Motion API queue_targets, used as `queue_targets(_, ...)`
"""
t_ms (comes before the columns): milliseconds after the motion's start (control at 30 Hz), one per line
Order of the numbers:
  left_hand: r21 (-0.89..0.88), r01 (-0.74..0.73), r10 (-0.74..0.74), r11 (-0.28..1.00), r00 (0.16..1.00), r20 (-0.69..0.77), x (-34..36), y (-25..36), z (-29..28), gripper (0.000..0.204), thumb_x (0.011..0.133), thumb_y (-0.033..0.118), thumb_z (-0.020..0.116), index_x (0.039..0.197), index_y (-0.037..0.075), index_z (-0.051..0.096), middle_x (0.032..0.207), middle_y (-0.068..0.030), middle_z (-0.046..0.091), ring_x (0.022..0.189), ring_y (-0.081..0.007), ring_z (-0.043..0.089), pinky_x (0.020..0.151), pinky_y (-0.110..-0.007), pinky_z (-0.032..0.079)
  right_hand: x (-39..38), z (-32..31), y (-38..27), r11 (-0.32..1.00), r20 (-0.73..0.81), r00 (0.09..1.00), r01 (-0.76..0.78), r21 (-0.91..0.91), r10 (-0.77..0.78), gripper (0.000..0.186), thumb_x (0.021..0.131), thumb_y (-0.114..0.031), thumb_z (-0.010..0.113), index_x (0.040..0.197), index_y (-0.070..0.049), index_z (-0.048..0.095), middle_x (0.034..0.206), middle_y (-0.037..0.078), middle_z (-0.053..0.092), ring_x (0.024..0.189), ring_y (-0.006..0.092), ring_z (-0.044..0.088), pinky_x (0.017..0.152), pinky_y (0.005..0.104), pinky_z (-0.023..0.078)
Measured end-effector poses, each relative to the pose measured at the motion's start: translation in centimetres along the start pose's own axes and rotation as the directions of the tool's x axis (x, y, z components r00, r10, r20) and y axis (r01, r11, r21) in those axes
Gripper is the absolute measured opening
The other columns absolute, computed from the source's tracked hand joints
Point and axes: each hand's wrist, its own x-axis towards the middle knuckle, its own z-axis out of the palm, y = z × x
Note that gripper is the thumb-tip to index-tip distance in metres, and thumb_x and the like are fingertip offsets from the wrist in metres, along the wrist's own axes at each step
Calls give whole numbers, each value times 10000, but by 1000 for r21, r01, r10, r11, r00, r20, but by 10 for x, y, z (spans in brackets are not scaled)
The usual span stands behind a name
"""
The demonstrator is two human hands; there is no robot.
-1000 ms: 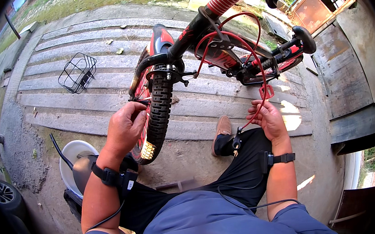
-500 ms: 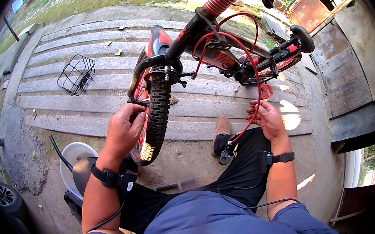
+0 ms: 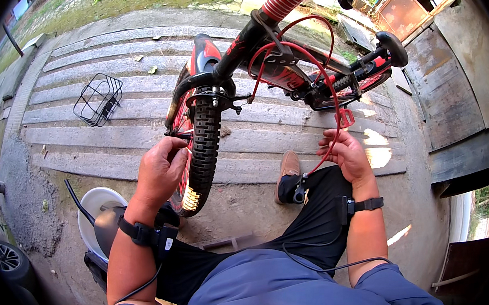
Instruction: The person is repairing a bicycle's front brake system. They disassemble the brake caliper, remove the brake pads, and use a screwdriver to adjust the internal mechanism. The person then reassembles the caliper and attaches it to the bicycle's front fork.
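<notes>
A black and red bicycle (image 3: 235,53) stands before me. My left hand (image 3: 166,166) is at the left side of its front wheel (image 3: 206,156) near the hub, thumb and fingers pinched; what they hold is hidden. My right hand (image 3: 348,157) is palm up with fingers loosely curled and apart, against the red cable (image 3: 333,100), which crosses the fingers. A black fitting (image 3: 299,191) hangs at the cable's lower end over my black-trousered right leg. A red pedal (image 3: 345,118) shows behind the cable.
A black wire basket (image 3: 98,100) lies on grey slatted concrete at left. A white bucket (image 3: 96,202) with dark items sits by my left arm, near a car wheel (image 3: 10,257) at the edge. Weathered boards (image 3: 444,86) line the right side.
The bicycle appears shifted slightly left. The fitting on the cable's end has swung left and turned. Both hands have moved only slightly, keeping much the same finger positions.
</notes>
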Motion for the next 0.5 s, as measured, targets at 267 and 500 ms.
queue_targets(267,-50,34,-33,998,999,19,1,-3,-2,113,932,74,637,995,-19,645,762,-63,655,701,-92,582,658,-270,498,-8,6,0,886,359,911,-14,-463,203,354,851,14,594,1200,6,652,1161,66,673,1071,154,621,938,308,485)
queue_targets(500,-44,1,1,999,999,33,-2,1,-5,120,978,66,584,1058,-17,617,832,-11,628,734,-69,586,670,-227,508,-10,35,33,675,456,818,117,-729,351,219,894,-17,639,1106,-11,697,1032,51,707,944,127,629,858,297,499)
